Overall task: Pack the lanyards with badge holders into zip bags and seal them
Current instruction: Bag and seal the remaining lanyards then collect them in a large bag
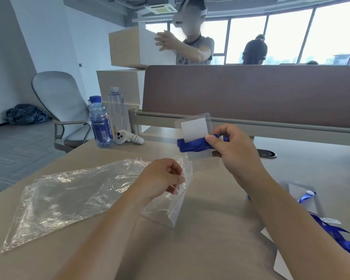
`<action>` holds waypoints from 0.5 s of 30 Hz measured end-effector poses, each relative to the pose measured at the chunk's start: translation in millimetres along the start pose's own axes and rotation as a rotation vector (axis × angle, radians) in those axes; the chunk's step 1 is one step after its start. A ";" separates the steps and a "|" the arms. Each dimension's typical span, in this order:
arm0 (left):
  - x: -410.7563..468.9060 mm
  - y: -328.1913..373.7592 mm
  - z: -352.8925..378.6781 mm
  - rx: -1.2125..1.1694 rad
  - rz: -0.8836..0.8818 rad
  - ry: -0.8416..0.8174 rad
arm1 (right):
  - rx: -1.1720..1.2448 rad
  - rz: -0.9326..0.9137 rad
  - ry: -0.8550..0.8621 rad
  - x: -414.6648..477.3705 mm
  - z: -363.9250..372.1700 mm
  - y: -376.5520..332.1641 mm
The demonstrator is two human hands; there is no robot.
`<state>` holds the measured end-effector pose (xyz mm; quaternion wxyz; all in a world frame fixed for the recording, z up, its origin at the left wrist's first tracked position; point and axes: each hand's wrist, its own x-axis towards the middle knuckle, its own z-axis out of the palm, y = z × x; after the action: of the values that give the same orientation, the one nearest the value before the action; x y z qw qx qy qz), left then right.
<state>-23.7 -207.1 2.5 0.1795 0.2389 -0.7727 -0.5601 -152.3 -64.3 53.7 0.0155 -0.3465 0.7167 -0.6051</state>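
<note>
- The right hand (230,150) is clamped on one rigid, clear, rectangular badge holder (193,128), held above the beige table (210,239). A blue ribbon lanyard (194,145) is wound round it.
- The left hand (162,178) pinches the rim of one thin, glossy zip bag (176,209).
- Two crinkled spare bags (59,199) lie flat and overlapping on the left.
- Two plastic bottles (100,122) stand behind.

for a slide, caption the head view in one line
Right hand holds a badge holder wrapped in blue lanyard; left hand pinches a zip bag over the table.
</note>
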 end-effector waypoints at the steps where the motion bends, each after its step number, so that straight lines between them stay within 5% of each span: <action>1: -0.2 -0.6 0.1 -0.004 0.000 -0.001 | -0.019 -0.005 -0.010 -0.5 1.4 0.9; 15: 3.4 -5.9 -11.7 -0.187 0.009 0.164 | -0.220 0.016 -0.167 -4.6 4.7 5.9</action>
<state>-19.1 -219.6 0.5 0.2661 0.2625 -0.7009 -0.6075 -149.6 -65.8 45.4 0.0421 -0.3896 0.7775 -0.4918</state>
